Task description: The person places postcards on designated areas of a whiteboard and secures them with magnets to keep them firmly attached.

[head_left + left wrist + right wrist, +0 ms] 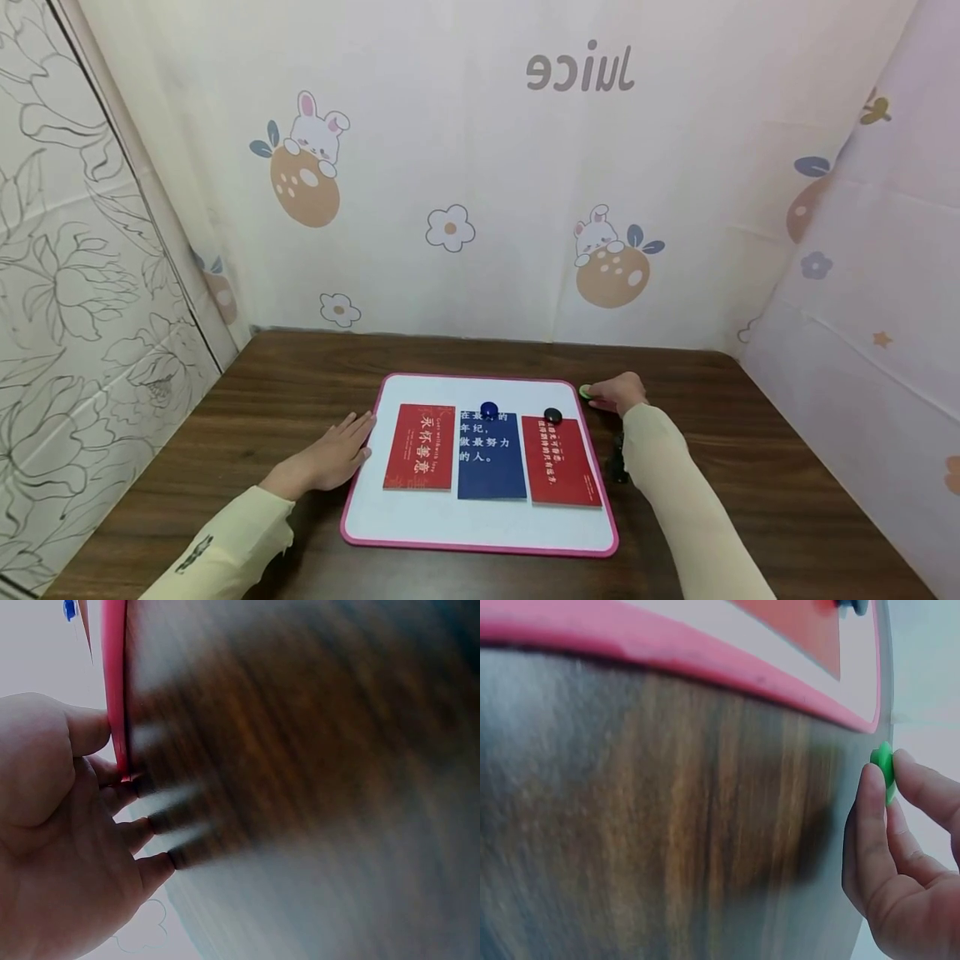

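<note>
A whiteboard [480, 527] with a pink rim lies on the table, carrying a red card [420, 450] at left, a blue card [491, 467] in the middle and another red card [562, 467] at right. A dark blue round magnet [489, 409] sits on the blue card's top edge; a black magnet [552, 415] sits on the right card's top. My left hand [333, 454] rests at the board's left edge, fingers extended, touching the rim in the left wrist view. Just off the upper right corner, my right hand [618, 392] pinches a green magnet [883, 769] between thumb and fingers.
The dark wooden table [720, 433] extends around the board. A small black object [618, 462] lies by the board's right edge, partly hidden by the right sleeve. Behind stands a patterned curtain [450, 150], with a floral panel at left.
</note>
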Demonstrator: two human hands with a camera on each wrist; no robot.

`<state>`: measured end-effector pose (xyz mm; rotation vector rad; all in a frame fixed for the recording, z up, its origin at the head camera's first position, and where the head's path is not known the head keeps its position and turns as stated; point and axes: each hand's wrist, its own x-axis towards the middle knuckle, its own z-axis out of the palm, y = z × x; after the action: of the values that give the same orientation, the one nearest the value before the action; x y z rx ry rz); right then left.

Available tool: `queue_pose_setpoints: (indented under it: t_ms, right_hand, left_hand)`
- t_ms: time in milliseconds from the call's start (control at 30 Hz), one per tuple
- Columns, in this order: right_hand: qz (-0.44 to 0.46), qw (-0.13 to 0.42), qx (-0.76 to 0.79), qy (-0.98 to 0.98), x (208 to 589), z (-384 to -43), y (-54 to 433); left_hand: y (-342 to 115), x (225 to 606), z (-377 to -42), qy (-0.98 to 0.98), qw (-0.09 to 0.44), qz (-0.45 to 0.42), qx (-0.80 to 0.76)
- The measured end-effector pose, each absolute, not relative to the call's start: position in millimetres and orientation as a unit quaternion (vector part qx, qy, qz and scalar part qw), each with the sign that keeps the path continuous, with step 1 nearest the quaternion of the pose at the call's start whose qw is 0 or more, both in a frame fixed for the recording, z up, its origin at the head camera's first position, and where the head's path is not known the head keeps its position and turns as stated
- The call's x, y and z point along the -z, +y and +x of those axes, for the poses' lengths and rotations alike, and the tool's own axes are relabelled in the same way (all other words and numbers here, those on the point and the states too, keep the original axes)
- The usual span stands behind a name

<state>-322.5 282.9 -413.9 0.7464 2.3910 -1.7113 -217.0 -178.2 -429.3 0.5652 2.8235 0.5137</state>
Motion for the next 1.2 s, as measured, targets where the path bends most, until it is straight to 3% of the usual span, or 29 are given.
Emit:
queue_pose_setpoints:
  t_ms: [1200]
  right_hand:
    - [0.182, 0.113, 0.610, 0.763, 384.6, -292.5, 232.9]
  left_hand:
    - [-179.4, 430.0, -218.0, 0.959, 0.109, 0.199, -0.169]
